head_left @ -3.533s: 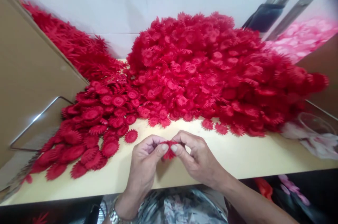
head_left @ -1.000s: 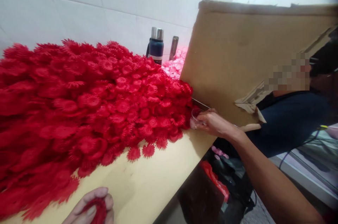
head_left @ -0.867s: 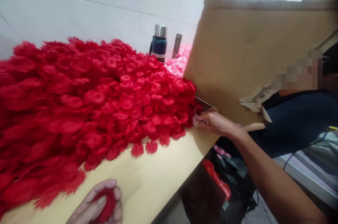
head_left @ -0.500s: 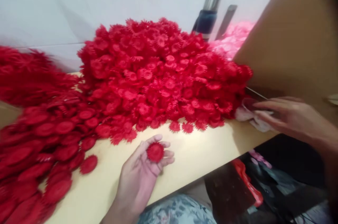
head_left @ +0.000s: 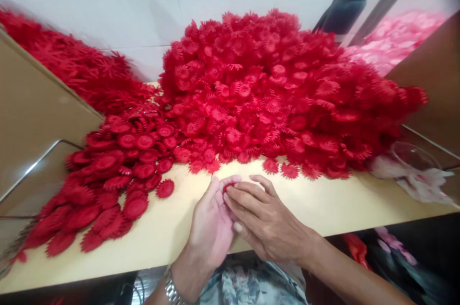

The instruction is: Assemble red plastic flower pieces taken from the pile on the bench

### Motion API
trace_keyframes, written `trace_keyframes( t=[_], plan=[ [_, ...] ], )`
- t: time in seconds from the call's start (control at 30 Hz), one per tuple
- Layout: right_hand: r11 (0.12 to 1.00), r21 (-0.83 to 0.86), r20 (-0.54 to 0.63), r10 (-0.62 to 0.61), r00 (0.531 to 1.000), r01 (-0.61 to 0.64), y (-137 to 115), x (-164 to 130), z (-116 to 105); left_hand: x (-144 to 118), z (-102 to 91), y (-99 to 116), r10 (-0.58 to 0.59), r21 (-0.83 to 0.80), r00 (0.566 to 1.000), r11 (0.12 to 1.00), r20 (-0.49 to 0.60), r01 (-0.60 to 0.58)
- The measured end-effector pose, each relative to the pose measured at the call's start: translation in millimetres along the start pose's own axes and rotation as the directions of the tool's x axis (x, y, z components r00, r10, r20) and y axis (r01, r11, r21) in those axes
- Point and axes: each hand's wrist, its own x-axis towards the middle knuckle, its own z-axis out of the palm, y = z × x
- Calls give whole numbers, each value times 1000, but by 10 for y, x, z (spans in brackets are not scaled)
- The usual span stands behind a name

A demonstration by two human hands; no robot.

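Note:
Palm up over the table's front edge, my left hand (head_left: pixel 213 226) cups a red artificial flower piece (head_left: pixel 226 188), a small disc with a fringed rim. From the right, my right hand (head_left: pixel 264 214) reaches across, its bent fingers pressed onto the flower piece and the left palm. Only a sliver of red shows between the fingers; whether anything else is under them is hidden. Just beyond the hands rises a large heap of red fringed flower pieces (head_left: pixel 251 89). To the left lie stacked red flower discs (head_left: pixel 108 190), with one single disc (head_left: pixel 165 188) at their edge.
Cardboard (head_left: pixel 32 89) stands at left and another cardboard piece (head_left: pixel 427 75) at right. A clear plastic cup (head_left: pixel 413 156) with crumpled film sits on the right of the table (head_left: pixel 345 204). Behind the heap are a dark bottle (head_left: pixel 345 10) and pink petals (head_left: pixel 398 39).
My right hand has come from the plastic cup and film at the right to the flower piece in my left palm, now mostly covering it. The view has swung left.

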Motion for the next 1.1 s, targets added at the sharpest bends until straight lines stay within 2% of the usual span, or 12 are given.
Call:
trace_keyframes(
  t=[0.1,0.2,0.27,0.4,0.53,0.73,0.93,1.1],
  plan=[
    [999,45,-37,-7,999,9,-32,-38,46,-20,-54,35,94,-67,993,993,-77,-100],
    [999,34,-79,2,997,1,-55,-31,59,-27,-97,72,197,-106,975,972,-104,-208],
    [999,18,-98,38,994,-37,-64,11,68,-28,-125,95,234,-96,968,966,-90,-242],
    [990,38,-117,141,983,-137,-124,145,106,-22,-187,114,287,-92,958,954,4,-286],
    [971,114,-144,226,963,-211,-249,249,180,-15,-205,143,262,-171,965,951,16,-256],
    [977,85,-158,205,966,-193,-289,256,262,-15,-210,223,256,-200,965,944,-64,-264],
    [973,69,-151,226,962,-218,-342,245,365,-3,-275,151,201,-243,976,946,-88,-216],
    [995,79,-32,63,998,-60,-337,208,348,-35,-281,250,162,-189,985,967,-66,-171]
  ],
)
